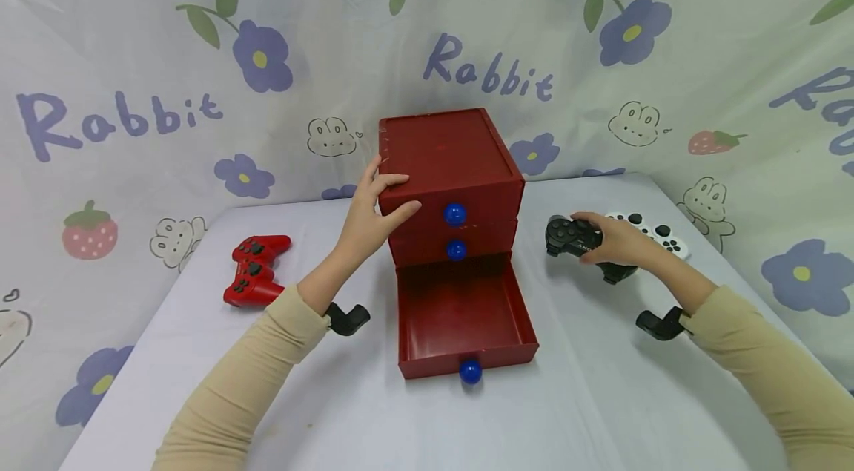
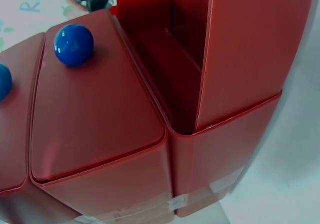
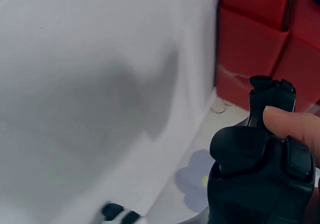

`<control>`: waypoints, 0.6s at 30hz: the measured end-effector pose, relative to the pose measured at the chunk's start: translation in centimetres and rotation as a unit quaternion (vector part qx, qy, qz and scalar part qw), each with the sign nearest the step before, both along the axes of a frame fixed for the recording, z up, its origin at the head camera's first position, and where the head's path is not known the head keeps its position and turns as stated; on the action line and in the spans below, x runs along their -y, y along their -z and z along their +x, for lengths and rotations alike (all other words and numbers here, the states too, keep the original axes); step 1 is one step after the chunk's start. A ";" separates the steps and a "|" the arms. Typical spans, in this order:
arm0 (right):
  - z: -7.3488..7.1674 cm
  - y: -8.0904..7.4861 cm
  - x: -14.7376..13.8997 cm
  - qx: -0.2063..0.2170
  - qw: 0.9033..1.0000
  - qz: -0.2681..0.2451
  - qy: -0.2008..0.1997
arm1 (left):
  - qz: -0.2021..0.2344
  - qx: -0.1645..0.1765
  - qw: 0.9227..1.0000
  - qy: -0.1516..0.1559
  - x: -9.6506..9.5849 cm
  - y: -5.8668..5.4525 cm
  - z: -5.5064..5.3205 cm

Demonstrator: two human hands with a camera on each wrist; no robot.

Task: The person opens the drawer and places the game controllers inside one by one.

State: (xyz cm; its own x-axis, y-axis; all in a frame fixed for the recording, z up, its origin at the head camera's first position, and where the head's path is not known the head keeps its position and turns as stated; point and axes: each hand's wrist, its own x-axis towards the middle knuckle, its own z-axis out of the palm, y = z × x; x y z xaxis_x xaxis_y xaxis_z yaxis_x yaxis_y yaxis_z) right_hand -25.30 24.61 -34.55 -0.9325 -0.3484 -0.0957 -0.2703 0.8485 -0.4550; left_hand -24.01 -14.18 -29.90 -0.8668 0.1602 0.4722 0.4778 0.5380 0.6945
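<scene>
A red three-drawer cabinet (image 1: pixel 440 152) stands mid-table, its bottom drawer (image 1: pixel 460 360) pulled out and its upper two closed. My left hand (image 1: pixel 367 215) rests on the cabinet's left edge, fingers spread on the top and thumb at the front. In the left wrist view, drawer fronts with a blue knob (image 2: pixel 74 45) show, but the left hand itself does not. To the right of the cabinet, my right hand (image 1: pixel 617 239) grips a black game controller (image 1: pixel 568 235). The right wrist view shows that controller (image 3: pixel 260 179) with a fingertip on it, seemingly raised off the table.
A red game controller (image 1: pixel 253 271) lies on the table left of the cabinet. Behind the right hand is a white game controller (image 1: pixel 667 237), partly covered. The white tablecloth (image 1: pixel 360 419) reaches back to a printed curtain (image 1: pixel 320 78).
</scene>
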 end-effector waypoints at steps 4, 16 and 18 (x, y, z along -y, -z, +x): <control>1.0 -0.9 0.5 -0.004 1.000 -0.006 -0.015 | -0.004 0.002 1.000 -0.002 0.0 0.0 0.0; 4.1 -3.2 2.8 0.001 0.997 -0.022 -0.079 | -0.008 0.002 1.000 -0.003 0.0 0.0 0.2; 4.5 -3.5 3.2 0.000 0.996 -0.017 -0.089 | -0.008 0.000 1.000 -0.003 0.0 0.0 0.2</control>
